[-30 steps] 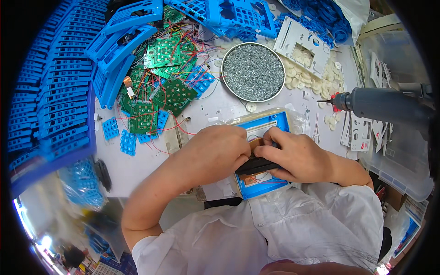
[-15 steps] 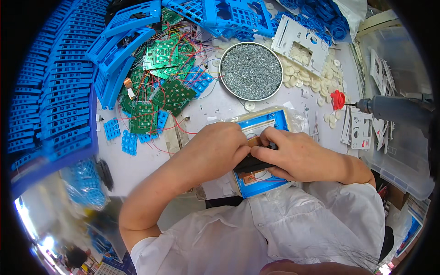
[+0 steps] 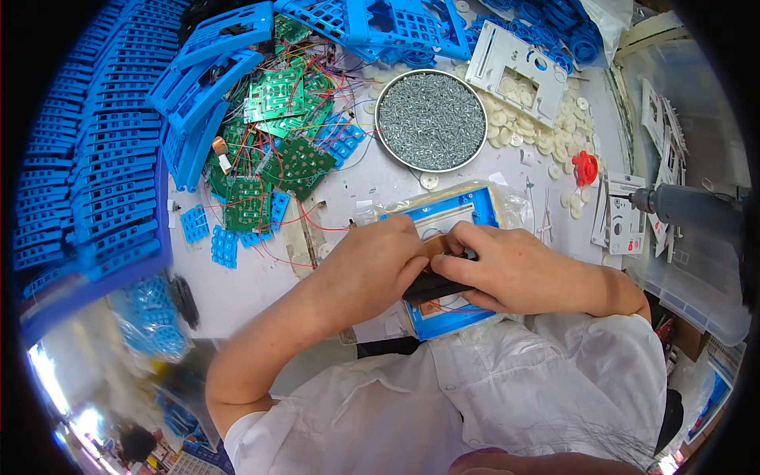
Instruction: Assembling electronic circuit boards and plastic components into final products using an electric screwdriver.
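Observation:
A blue plastic casing [image 3: 457, 323] lies in front of me on a clear plastic bag, close against my white shirt. Across its middle is a long black part [image 3: 437, 285], with copper-coloured pieces and thin red wires showing around it. My left hand [image 3: 378, 255] is closed at the left of the black part, its thumb and curled fingers pressed together there. From the right, my right hand [image 3: 511, 267] pinches at the same part with thumb and forefinger. The fingertips and the part's far side are partly hidden by both hands.
Beyond the casing stands a round tin [image 3: 431, 120] of small screws. Green circuit boards [image 3: 297, 168] with tangled wires lie left of it, near stacked blue casings [image 3: 119, 158]. On the right are white discs [image 3: 546, 131], a red plastic piece [image 3: 585, 169] and a grey power screwdriver [image 3: 689, 204].
Both hands stay at the black part, with only small finger movements. The whole view has shifted slightly, and the power screwdriver's tip now shows farther right, away from the red piece.

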Tool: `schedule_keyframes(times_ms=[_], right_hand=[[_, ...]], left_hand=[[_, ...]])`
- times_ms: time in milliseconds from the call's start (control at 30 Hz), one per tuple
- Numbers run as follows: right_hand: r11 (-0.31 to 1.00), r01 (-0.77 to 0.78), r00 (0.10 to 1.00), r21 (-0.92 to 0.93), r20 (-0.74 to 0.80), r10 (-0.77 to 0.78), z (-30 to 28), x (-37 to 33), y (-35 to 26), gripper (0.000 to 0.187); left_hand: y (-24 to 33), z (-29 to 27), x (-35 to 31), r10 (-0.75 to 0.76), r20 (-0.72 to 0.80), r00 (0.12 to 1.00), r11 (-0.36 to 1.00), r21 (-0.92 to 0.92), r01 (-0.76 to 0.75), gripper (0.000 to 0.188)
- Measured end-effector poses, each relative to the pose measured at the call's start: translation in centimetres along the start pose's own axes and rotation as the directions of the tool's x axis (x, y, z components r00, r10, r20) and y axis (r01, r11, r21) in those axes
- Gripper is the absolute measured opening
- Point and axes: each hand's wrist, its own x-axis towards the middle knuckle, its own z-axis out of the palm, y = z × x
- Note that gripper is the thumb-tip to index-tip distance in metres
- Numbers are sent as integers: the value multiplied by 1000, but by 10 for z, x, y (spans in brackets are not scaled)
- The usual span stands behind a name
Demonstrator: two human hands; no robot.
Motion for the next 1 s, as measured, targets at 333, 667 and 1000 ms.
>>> schedule_keyframes(times_ms=[333, 667, 1000], right_hand=[[1000, 6, 1000, -12, -15, -6, 0, -1, 0, 47], [994, 57, 995, -92, -73, -64, 1, -3, 1, 41], [998, -8, 964, -62, -267, -9, 9, -21, -4, 53]], left_hand=[[1, 9, -1, -19, -63, 998, 999, 50, 22, 9], [5, -5, 5, -5, -169, 986, 997, 72, 17, 8], [-51, -15, 116, 236, -286, 929, 704, 710, 40, 11]])
